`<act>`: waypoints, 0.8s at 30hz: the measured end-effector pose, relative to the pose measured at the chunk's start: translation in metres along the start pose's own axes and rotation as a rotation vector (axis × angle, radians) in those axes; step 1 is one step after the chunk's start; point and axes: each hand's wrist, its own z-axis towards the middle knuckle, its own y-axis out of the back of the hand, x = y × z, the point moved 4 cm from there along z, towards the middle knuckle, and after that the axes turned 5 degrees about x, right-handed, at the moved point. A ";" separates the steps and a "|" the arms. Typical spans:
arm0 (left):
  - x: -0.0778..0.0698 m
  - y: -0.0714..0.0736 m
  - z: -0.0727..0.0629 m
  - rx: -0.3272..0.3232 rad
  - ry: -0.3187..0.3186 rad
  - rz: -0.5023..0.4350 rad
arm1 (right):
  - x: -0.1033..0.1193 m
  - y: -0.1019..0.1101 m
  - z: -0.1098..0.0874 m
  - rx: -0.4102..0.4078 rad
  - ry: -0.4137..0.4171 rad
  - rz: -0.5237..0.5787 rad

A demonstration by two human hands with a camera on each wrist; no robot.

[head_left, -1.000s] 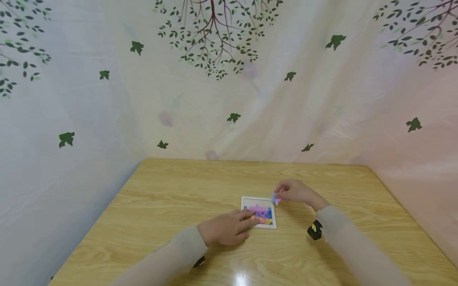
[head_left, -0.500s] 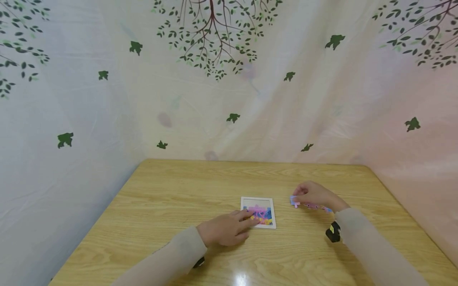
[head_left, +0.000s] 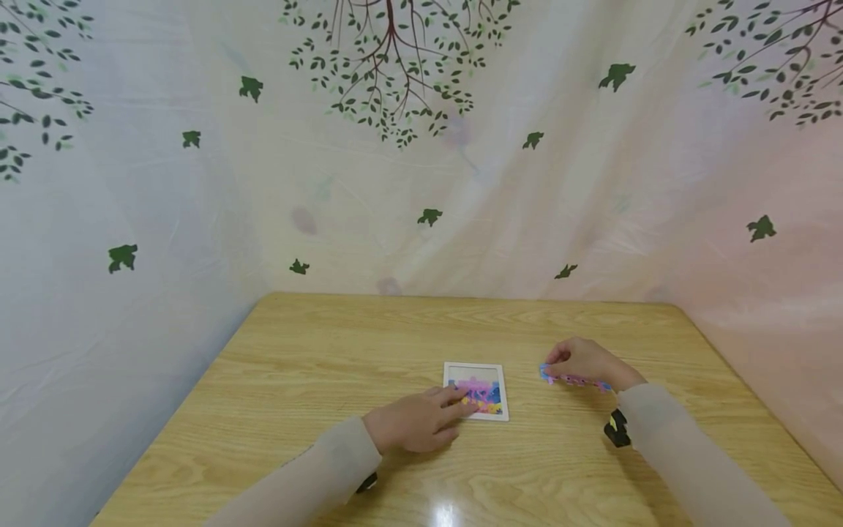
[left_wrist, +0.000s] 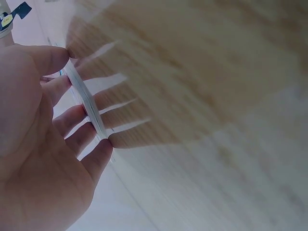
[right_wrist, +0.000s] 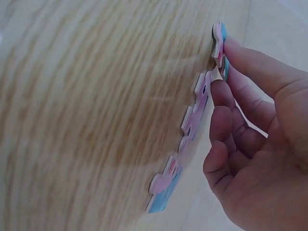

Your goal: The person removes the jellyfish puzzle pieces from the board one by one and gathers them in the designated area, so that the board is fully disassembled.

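Note:
A small jigsaw puzzle in a white frame (head_left: 505, 399) lies on the table, its lower part filled with pink, blue and yellow pieces (head_left: 484, 395). My left hand (head_left: 416, 421) rests on the frame's left side, fingers extended over the picture. In the left wrist view its fingertips (left_wrist: 103, 144) line up along the frame's edge (left_wrist: 86, 98). Right of the frame, my right hand (head_left: 586, 361) pinches a pink and blue puzzle piece (right_wrist: 219, 43) between thumb and fingers, close over the tabletop. Other pink and blue pieces (right_wrist: 195, 113) lie in a row beneath that hand.
The wooden table (head_left: 316, 344) reaches back to a pale curtain (head_left: 369, 241) printed with leaves and branches. One piece (right_wrist: 163, 187) with a straight blue edge lies at the near end of the row. Dark wrist devices (head_left: 617, 428) sit under the sleeves.
My right hand has moved right, away from the frame's upper corner to the left end of the loose row, carrying a puzzle piece. The left hand and the frame have stayed put.

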 end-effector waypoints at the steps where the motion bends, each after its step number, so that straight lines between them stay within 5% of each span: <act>1: 0.000 0.000 0.000 0.002 0.001 -0.002 | 0.000 0.000 0.000 0.001 0.001 -0.004; 24: 0.000 0.003 0.000 -0.009 0.000 -0.015 | 0.002 -0.001 -0.002 0.005 -0.014 -0.054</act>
